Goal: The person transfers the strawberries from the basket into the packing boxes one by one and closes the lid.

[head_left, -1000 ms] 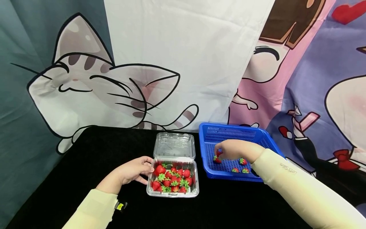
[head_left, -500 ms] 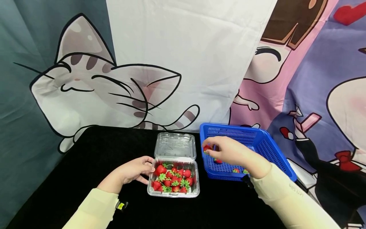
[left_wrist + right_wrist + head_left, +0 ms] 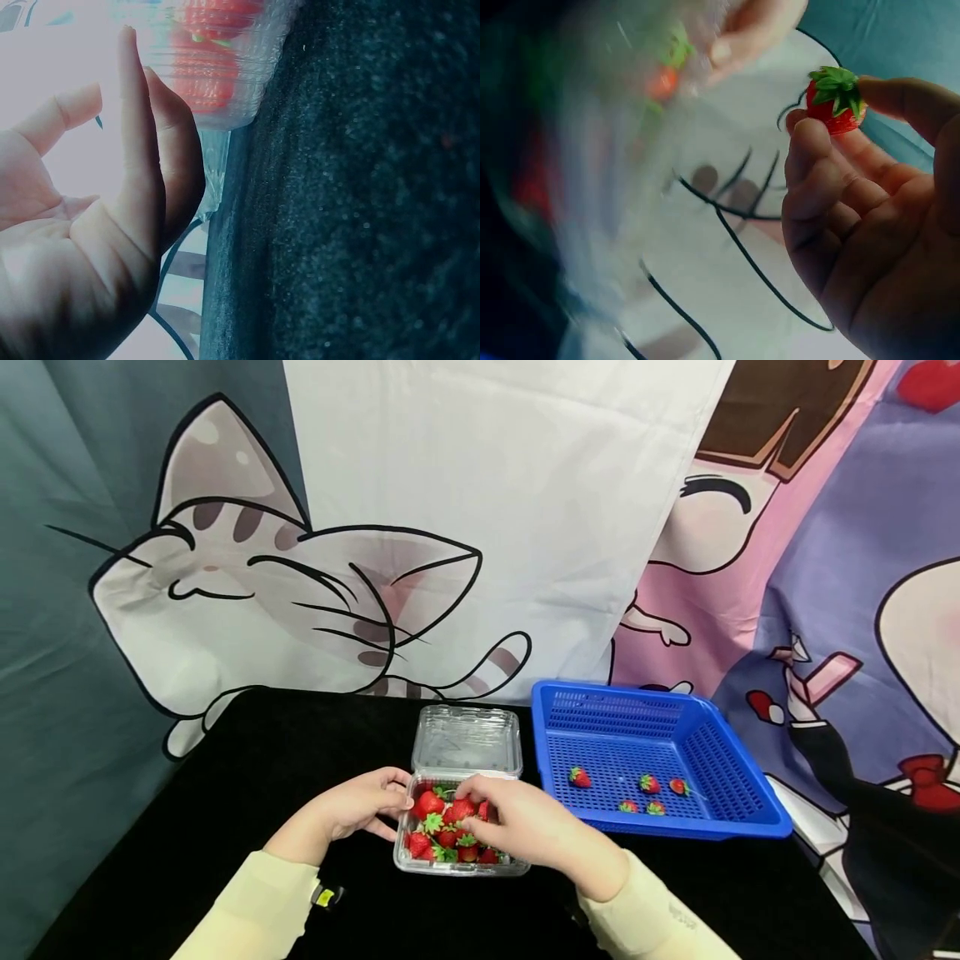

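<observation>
In the head view, my left hand (image 3: pixel 360 806) grips the left wall of a clear plastic clamshell box (image 3: pixel 459 867), thumb at the rim and other fingers outside. Red strawberries (image 3: pixel 420 843) with green leaves fill much of the box. Over its right half, my right hand (image 3: pixel 525 827) pinches one strawberry (image 3: pixel 836 101) between thumb and fingers, its leafy cap showing in the right wrist view. Part of the box's right side is hidden under that hand. The left wrist view shows strawberries (image 3: pixel 206 75) through the ribbed plastic beside my fingers.
The box's lid (image 3: pixel 467 739) lies folded back behind it. A blue perforated basket (image 3: pixel 712 828) stands to the right, with several strawberries (image 3: pixel 580 777) spread on its floor. Black cloth (image 3: pixel 337 727) covers the table, and a printed curtain (image 3: pixel 525 485) hangs behind.
My right hand has lifted a strawberry out of the blue basket and carried it left to above the clamshell box. My left hand keeps its grip on the box.
</observation>
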The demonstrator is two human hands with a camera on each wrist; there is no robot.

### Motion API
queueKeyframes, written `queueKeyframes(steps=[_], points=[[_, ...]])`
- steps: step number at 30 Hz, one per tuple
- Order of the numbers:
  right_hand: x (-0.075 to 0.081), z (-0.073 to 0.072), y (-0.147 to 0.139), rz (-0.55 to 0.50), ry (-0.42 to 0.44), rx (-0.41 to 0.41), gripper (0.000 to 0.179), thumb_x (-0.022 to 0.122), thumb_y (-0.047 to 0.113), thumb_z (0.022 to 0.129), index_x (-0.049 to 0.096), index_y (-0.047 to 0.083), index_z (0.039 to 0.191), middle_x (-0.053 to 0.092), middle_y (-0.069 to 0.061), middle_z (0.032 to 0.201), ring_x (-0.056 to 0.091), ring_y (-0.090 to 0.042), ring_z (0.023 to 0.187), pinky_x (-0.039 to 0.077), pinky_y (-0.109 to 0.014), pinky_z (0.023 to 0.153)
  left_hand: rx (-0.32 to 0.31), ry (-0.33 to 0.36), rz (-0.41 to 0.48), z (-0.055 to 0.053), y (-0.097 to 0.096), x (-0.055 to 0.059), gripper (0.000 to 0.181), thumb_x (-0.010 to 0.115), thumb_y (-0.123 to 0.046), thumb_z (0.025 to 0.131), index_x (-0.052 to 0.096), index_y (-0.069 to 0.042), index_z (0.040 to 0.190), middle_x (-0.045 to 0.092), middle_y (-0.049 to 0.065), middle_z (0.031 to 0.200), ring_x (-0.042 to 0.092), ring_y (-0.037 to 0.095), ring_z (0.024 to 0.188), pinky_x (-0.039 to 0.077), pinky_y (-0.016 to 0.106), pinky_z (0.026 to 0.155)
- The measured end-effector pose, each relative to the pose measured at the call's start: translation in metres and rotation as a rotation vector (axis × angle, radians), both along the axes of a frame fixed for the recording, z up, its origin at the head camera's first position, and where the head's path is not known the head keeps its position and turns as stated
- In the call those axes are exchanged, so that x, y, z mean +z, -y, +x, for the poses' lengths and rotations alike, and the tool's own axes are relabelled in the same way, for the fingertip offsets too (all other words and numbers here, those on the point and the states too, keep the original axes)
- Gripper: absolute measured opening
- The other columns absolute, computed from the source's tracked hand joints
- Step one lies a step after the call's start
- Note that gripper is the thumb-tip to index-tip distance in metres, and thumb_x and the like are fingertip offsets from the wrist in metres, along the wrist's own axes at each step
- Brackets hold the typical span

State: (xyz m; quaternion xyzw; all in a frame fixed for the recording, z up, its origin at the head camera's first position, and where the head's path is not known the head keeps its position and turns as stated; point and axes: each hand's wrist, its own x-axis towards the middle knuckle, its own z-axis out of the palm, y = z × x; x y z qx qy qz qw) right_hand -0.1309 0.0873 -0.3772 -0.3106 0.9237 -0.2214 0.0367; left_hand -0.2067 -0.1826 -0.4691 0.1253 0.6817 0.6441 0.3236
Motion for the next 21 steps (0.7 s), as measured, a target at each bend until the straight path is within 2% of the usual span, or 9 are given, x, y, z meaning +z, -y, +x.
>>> queueKeyframes(steps=[6, 13, 21], points=[[-0.028, 0.001, 0.018, 0.065, -0.015, 0.007, 0.024, 0.069, 0.034, 0.092, 0.063, 0.026, 0.114, 0.066, 0.016, 0.102, 0.064, -0.003, 0.092, 0.053, -0.027, 0.083, 0.005, 0.001, -0.001, -0.001, -0.001, 0.0, 0.045, 0.06, -0.011, 0.092, 0.04, 0.005, 0.128, 0.064, 0.015, 0.107, 0.066, 0.026, 0.095, 0.059, 0.045, 0.074], [-0.047, 0.002, 0.027, 0.081, -0.011, 0.024, 0.024, 0.066, 0.029, 0.095, 0.065, 0.028, 0.119, 0.067, 0.015, 0.114, 0.063, -0.002, 0.102, 0.052, -0.029, 0.089, 0.002, -0.002, 0.003, -0.002, -0.001, -0.001, 0.045, 0.059, -0.011, 0.091, 0.04, 0.005, 0.128, 0.064, 0.015, 0.107, 0.066, 0.026, 0.095, 0.059, 0.045, 0.073], [-0.058, 0.0, 0.025, 0.159, -0.123, -0.037, 0.027, 0.069, 0.028, 0.092, 0.066, 0.028, 0.119, 0.069, 0.011, 0.108, 0.066, -0.008, 0.096, 0.054, -0.031, 0.083, 0.007, 0.011, -0.001, -0.001, -0.002, 0.0, 0.045, 0.061, -0.011, 0.092, 0.04, 0.005, 0.128, 0.065, 0.013, 0.104, 0.066, 0.026, 0.094, 0.059, 0.045, 0.073]])
